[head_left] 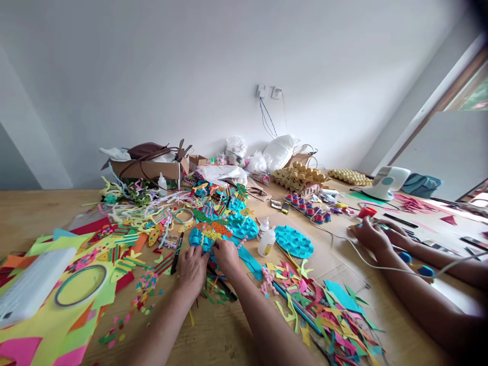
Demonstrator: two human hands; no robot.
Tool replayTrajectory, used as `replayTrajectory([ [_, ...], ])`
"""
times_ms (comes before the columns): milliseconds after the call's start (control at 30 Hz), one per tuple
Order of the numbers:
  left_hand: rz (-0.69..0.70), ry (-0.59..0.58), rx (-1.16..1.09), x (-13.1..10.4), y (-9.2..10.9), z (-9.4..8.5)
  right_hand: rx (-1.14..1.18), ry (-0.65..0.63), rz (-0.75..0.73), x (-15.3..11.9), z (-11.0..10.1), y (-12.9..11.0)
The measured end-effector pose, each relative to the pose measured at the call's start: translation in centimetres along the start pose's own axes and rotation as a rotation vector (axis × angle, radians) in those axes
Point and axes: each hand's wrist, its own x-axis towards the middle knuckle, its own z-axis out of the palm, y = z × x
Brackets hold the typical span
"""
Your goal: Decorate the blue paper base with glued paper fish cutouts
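Observation:
Both my hands are at a blue-painted egg-carton piece (196,238) low on the table in front of me. My left hand (193,269) is closed on its near edge with the fingers curled. Beside it my right hand (227,258) is closed too, its fingertips at the right part of the same edge; exactly what they pinch is hidden. Orange, yellow and green dotted paper fish (213,230) sit over the piece. A black pen (177,254) lies left of my hands. To the right stand a white glue bottle (267,242) and another blue egg-carton oval (294,242).
Paper scraps (324,315) and pencils lie at the near right. A tape roll (81,285) rests on coloured paper at left. Another person's hands (375,236) work at right, a cord (358,256) crossing in front. Egg trays (299,177) and a cardboard box (147,170) stand behind.

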Motion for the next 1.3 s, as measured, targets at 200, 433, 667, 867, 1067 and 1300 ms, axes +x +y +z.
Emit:
replayTrajectory([
  [200, -0.008, -0.002, -0.024, -0.2, -0.3, 0.0, 0.018, 0.024, 0.006, -0.1, -0.1, 0.0],
  [433, -0.003, 0.025, -0.029, -0.3, -0.5, 0.1, 0.036, 0.036, -0.004, -0.2, -0.1, 0.0],
  [667, -0.001, 0.028, -0.036, -0.2, -0.7, 0.4, 0.047, 0.037, -0.011, -0.6, -0.4, 0.0],
  [867, 0.019, 0.018, -0.035, -0.1, -0.5, 0.5, 0.047, 0.026, -0.019, -0.6, -0.3, 0.1],
  [1067, 0.006, -0.016, -0.025, 0.2, -0.2, 0.2, 0.043, 0.007, -0.004, -0.7, -0.5, 0.0],
  [1300, 0.008, -0.022, -0.049, -0.1, -0.2, -0.3, 0.05, -0.013, 0.035, -3.0, -3.0, 0.6],
])
